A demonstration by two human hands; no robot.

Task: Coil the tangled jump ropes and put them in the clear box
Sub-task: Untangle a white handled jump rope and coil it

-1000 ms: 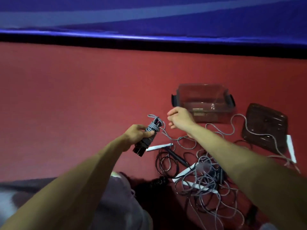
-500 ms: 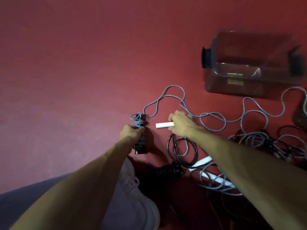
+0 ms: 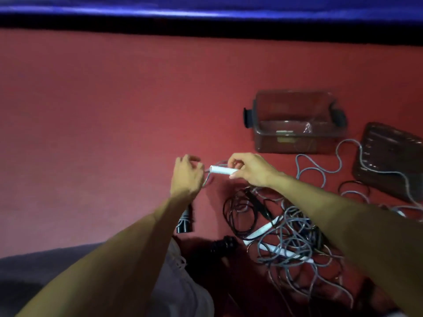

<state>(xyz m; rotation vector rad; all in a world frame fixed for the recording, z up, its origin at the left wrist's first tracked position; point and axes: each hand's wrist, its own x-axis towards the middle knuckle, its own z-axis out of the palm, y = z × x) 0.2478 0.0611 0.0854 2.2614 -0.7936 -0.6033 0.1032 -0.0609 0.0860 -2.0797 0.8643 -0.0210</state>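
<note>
Right hand pinches a white handle by its right end, fingers curled over the top and thumb beneath, so the handle hangs level above the red floor. Left hand sits just beside the handle's free end with its fingers loosely bent. A grey rope runs past its fingertips, but through the blur we cannot tell whether it grips that cord. A black handle pair wrapped in grey cord lies on the floor under the left forearm. The tangle of ropes, grey and black with more white handles in it, lies beneath the right forearm. The clear box stands open, beyond and to the right of the right hand, well apart from it. We note a pale sticker on its near wall, its writing too blurred to read. The box lid lies right of the box, with grey rope draped across it.
</note>
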